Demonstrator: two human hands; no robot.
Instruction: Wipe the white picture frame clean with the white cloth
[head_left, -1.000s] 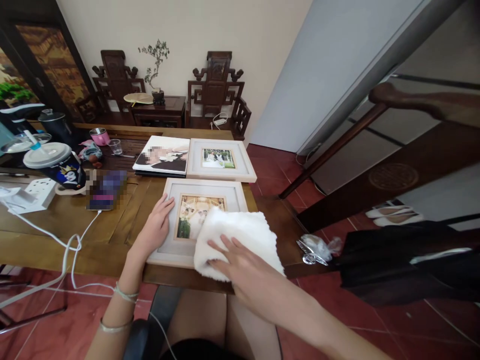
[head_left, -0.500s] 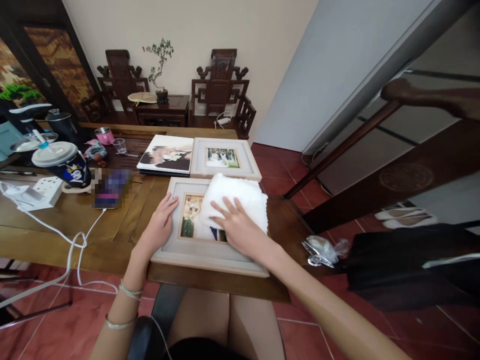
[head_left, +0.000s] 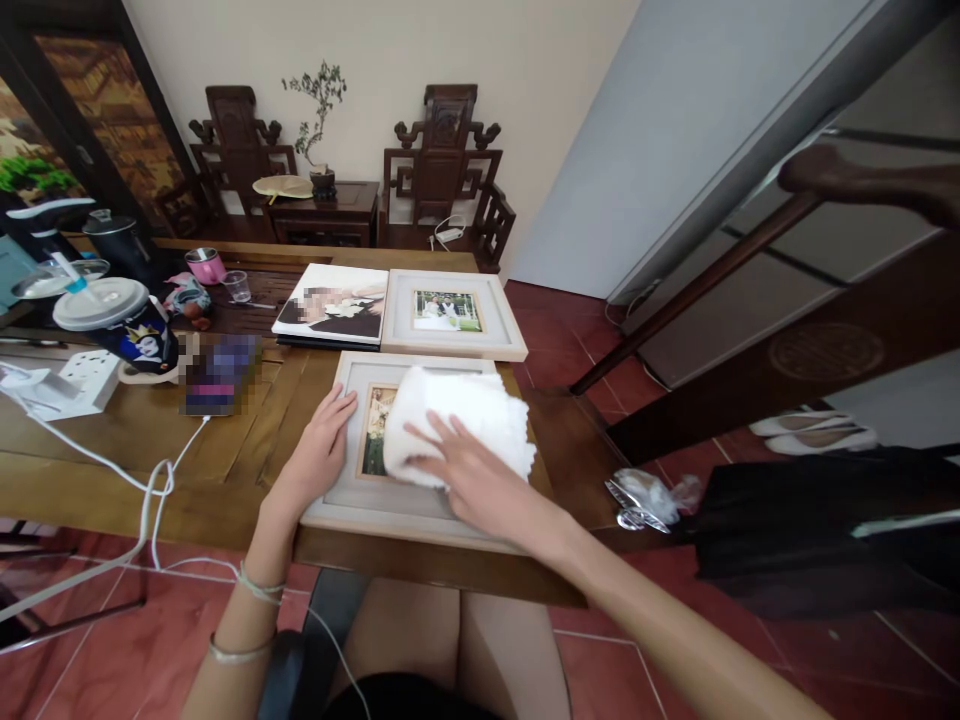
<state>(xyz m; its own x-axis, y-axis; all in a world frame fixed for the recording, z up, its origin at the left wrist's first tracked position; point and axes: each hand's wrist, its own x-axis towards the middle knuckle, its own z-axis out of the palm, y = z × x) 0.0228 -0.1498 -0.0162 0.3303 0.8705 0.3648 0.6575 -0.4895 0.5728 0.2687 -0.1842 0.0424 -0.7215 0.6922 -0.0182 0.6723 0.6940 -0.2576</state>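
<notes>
A framed photo lies flat at the table's near edge, its pale picture frame (head_left: 352, 505) about half covered. My left hand (head_left: 321, 440) grips the frame's left border, fingertips over the top of it. Bunched over the right part of the photo is a white cloth (head_left: 480, 400). My right hand (head_left: 480, 475) holds this cloth down against the frame, its fingers spread on top. The photo's left strip shows; its right part is hidden under cloth and hand.
Behind lie another framed photo (head_left: 448, 312) and a photo album (head_left: 334, 305). To the left are a phone (head_left: 221, 375), a lidded cup (head_left: 127, 320), a power strip (head_left: 82, 385) and white cables. A dark wooden chair (head_left: 720, 380) stands on the right.
My right hand has slid the white cloth left and toward me, covering more of the photo's lower part. My left hand stays on the frame's border.
</notes>
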